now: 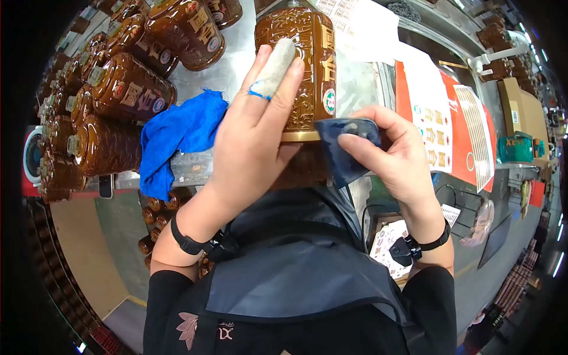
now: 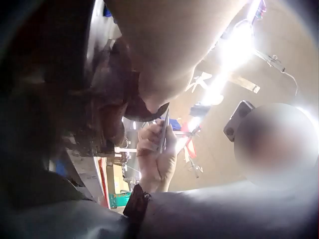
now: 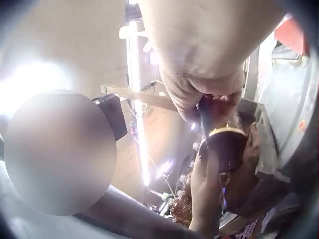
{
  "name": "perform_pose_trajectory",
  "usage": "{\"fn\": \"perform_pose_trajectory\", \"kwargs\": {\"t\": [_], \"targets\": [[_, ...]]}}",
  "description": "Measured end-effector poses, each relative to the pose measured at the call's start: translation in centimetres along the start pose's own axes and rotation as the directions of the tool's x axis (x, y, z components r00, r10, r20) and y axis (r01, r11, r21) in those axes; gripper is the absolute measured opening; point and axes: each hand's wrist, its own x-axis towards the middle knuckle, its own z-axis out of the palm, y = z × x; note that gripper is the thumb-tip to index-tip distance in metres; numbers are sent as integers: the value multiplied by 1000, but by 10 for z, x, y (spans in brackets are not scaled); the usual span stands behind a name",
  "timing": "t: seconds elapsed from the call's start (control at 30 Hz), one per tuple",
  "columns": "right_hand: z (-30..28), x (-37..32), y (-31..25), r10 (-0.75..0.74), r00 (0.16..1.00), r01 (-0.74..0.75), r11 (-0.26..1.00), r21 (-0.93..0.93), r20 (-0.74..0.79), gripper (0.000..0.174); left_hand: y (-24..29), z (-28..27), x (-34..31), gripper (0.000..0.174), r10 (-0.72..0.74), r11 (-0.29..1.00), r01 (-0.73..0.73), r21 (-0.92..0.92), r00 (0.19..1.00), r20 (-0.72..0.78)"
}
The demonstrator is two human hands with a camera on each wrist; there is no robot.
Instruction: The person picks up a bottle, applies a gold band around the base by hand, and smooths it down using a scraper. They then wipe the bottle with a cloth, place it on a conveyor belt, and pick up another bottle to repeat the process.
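The bottle point(image 1: 302, 53) lies on the surface point(image 1: 231, 71), base nearest; left hand point(image 1: 251, 136) rests on it, grip spread; right hand point(image 1: 396, 160) pinches a blue sheet point(image 1: 343, 151), perhaps a label, at its base; it looks glazed, heavy, fragile; best held round the body.

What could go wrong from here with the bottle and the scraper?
1. The bottle lies on its side near the table edge, with only the left hand resting on it; it might roll or slide off.
2. The right hand pinches the scraper against the bottle's base; a slip could scratch its surface or hit the wrapped finger.
3. Other bottles lie close by; a rolling bottle could knock them.
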Motion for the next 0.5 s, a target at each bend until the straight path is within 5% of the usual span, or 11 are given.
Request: {"fn": "perform_pose_trajectory", "kwargs": {"t": [0.17,0.23,0.3,0.37,0.43,0.5], "targets": [[-33,-5,45,78,988,-87,994,-64,-134,18,-10,-4,-19,91,-112,991,114,-69,993,33],[-24,-9,32,88,983,-79,995,59,-162,19,-12,-5,-26,89,-148,978,155,-137,987,61],[-11,-12,9,-91,990,99,992,78,-106,20,0,-4,-21,93,-242,960,253,-119,965,101],[2,-7,-5,-141,987,140,990,-8,-76,19,9,-1,-3,96,0,999,2,32,999,-46],[9,1,-11,-113,994,109,980,-169,-12,19,9,-2,0,93,10,1000,-10,26,1000,17],[4,3,0,-75,997,73,994,-83,-22,19,4,-2,0,87,11,999,-11,41,1000,18]]}}
